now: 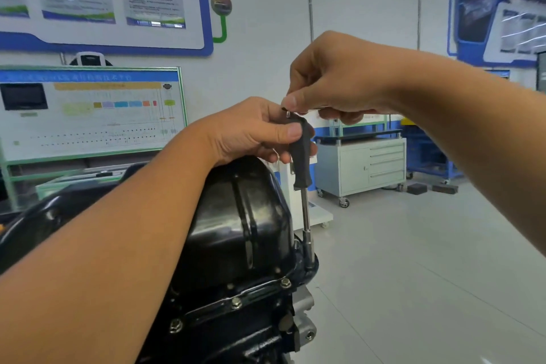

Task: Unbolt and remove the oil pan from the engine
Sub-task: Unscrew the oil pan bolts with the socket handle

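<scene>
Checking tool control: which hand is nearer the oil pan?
Left. The left hand holds the driver's grip just above the oil pan; the right hand pinches the driver's top end, higher up.

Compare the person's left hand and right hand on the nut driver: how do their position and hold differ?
The left hand wraps the upper part of the black handle of the nut driver; the right hand sits higher, pinching something small at the handle's top. The left arm crosses over the oil pan; the right arm comes in from the side, clear of it. Both hands work the same upright tool.
</scene>
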The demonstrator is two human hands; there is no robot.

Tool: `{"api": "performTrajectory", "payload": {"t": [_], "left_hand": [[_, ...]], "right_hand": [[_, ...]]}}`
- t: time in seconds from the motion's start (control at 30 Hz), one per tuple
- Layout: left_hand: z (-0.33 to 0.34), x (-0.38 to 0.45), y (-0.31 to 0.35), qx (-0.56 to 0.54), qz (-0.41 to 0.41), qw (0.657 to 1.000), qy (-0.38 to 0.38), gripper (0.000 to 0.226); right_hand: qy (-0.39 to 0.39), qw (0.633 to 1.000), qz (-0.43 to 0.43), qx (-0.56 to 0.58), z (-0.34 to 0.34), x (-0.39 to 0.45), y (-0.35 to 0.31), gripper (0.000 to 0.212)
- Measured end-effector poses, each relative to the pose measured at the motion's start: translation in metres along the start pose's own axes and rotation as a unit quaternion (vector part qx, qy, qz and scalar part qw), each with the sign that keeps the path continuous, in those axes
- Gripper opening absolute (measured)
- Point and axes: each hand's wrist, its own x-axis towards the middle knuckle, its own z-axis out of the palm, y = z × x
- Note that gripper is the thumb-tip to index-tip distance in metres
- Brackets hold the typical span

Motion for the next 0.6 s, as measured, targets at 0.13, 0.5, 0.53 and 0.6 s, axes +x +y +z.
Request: {"api": "performTrajectory", "payload": {"t": [0.13,0.5,0.53,0.6], "left_hand": [[0.0002,-0.0015,0.0010,0.005,0.000,1.000,-0.001,0.050],[-0.0002,-0.0016,0.0028,0.022,0.004,1.000,-0.002,0.029],[-0.0002,-0.0011,0.0028,0.023,0.003,1.000,-0.004,0.029],[-0.0005,-0.0008,0.0028,0.023,0.000,1.000,-0.004,0.030]], "right_hand": [[-0.004,1.000,-0.001,-0.002,-0.0051,-0.0026,-0.0024,0.021],[0.001,1.000,0.010,-0.020,-0.0094,-0.0053,0.0001,0.020],[-0.001,1.000,0.011,-0.021,-0.0087,-0.0049,0.0006,0.020],[-0.005,1.000,0.011,-0.020,-0.0070,-0.0039,0.0014,0.020]]}}
